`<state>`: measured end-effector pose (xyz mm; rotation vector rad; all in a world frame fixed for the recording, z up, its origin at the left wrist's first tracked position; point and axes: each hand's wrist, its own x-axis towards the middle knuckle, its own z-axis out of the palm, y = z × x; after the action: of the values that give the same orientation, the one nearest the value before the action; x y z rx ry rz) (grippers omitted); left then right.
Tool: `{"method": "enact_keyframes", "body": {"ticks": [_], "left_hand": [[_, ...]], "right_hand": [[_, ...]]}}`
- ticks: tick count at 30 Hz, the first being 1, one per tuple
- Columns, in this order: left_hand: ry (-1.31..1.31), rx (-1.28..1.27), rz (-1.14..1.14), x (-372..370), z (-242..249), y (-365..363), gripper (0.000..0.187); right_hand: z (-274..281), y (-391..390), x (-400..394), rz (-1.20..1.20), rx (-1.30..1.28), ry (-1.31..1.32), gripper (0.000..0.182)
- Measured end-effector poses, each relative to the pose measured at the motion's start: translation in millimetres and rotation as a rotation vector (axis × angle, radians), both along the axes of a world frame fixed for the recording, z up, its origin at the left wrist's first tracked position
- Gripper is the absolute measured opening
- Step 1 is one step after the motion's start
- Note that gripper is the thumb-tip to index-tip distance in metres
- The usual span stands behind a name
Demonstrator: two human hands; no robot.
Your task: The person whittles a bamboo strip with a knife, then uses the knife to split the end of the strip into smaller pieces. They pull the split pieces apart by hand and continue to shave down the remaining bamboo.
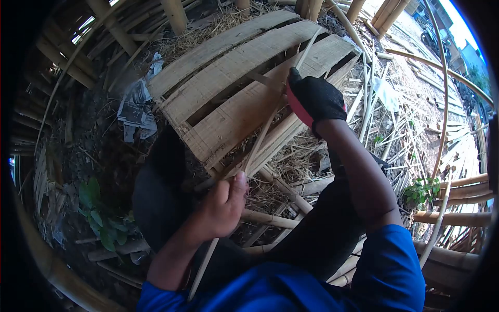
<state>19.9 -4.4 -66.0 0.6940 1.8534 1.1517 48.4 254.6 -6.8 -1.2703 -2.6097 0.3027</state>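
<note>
My bare left hand (pixel 224 205) is closed round a long, thin bamboo strip (pixel 260 136), thumb on top. The strip's lower end runs down past my wrist towards my lap, and its upper part slants up across a wooden slatted crate (pixel 223 125). My right hand (pixel 317 99), in a black and pink glove, is closed at the strip further up. From this fist a flat, blurred knife blade (pixel 266 79) juts left over the slats, crossing near the strip. The knife's handle is hidden inside the glove.
Crumpled paper (pixel 138 106) lies left of the crate. Bamboo poles (pixel 174 15) stand behind it. Shavings and loose strips (pixel 369 99) litter the ground at right. Green plants (pixel 99 213) grow at lower left, and stacked bamboo (pixel 462 218) is at right.
</note>
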Motion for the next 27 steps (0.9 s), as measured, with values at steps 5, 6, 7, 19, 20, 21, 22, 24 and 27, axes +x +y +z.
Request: {"method": "enact_keyframes", "body": {"ticks": [5, 6, 7, 19, 20, 21, 22, 24, 27], "left_hand": [[-0.032, -0.058, -0.008, -1, -2, -2, 0.056], [0.000, -0.045, -0.008, -2, -3, 3, 0.056], [0.028, -0.033, -0.007, -1, -3, 6, 0.056], [-0.114, -0.103, -0.001, -1, 11, -5, 0.058], [-0.111, -0.110, -0.017, -1, 8, -7, 0.058], [-0.067, -0.077, -0.029, -3, 2, -5, 0.059], [-0.031, -0.049, -0.031, -3, -4, -6, 0.060], [0.052, -0.054, -0.016, -1, -5, 0, 0.060], [0.014, -0.082, -0.013, -4, 15, 0, 0.059]], "right_hand": [[3, 81, 6, 0.029, 0.021, 0.004, 0.067], [2, 69, 9, 0.065, -0.001, -0.024, 0.067], [-7, 27, 7, 0.095, 0.015, -0.007, 0.069], [6, 21, 10, 0.120, -0.117, -0.117, 0.062], [6, 34, 11, 0.090, -0.062, -0.067, 0.061], [15, 51, 13, 0.094, -0.004, -0.014, 0.059], [23, 71, 15, 0.109, 0.047, 0.031, 0.057], [11, 110, 14, 0.025, -0.047, 0.048, 0.065], [-7, 2, 5, 0.029, -0.097, 0.037, 0.066]]}}
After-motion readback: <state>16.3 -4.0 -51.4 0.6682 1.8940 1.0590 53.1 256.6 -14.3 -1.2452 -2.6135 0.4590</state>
